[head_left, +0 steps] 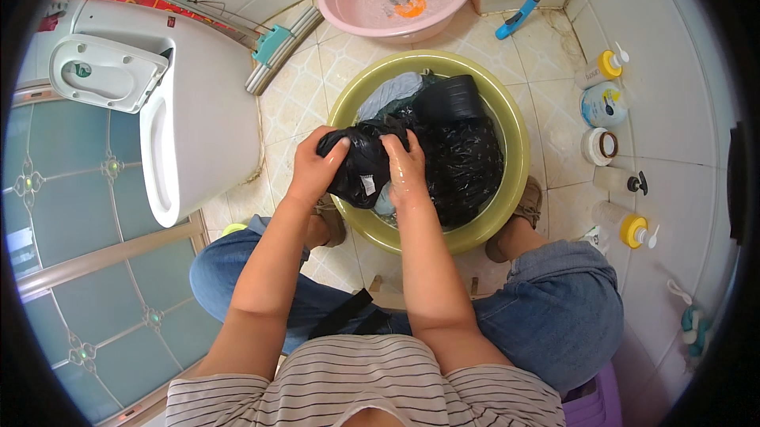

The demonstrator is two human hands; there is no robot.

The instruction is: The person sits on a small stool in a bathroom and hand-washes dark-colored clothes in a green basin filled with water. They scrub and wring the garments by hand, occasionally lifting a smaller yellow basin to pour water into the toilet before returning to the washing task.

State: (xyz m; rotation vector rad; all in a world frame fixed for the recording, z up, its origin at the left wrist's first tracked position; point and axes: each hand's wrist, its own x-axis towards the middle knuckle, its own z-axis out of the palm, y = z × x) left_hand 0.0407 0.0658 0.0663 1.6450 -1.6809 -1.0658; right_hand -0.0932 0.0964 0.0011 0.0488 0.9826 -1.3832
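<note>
A wet black garment (363, 160) with a small white tag is bunched between both hands over the near left part of a green plastic basin (518, 148). My left hand (314, 163) grips its left end, thumb on top. My right hand (405, 166), wet and shiny, holds its right side. More dark wet clothing (463, 172) with small light marks fills the basin's right side, and a smooth black piece (449, 99) lies at its far side. Beside that, a light grey cloth (389, 94) rests against the far left wall. The hands hide part of the pile.
Behind the green basin stands a pink basin (332, 2) of water with an orange thing in it. A toilet (208, 94) and a sponge mop (276, 50) are at left. Several bottles, including a yellow-collared pump bottle (620, 222), line the right wall. A blue-ended pole (518, 17) stands beyond.
</note>
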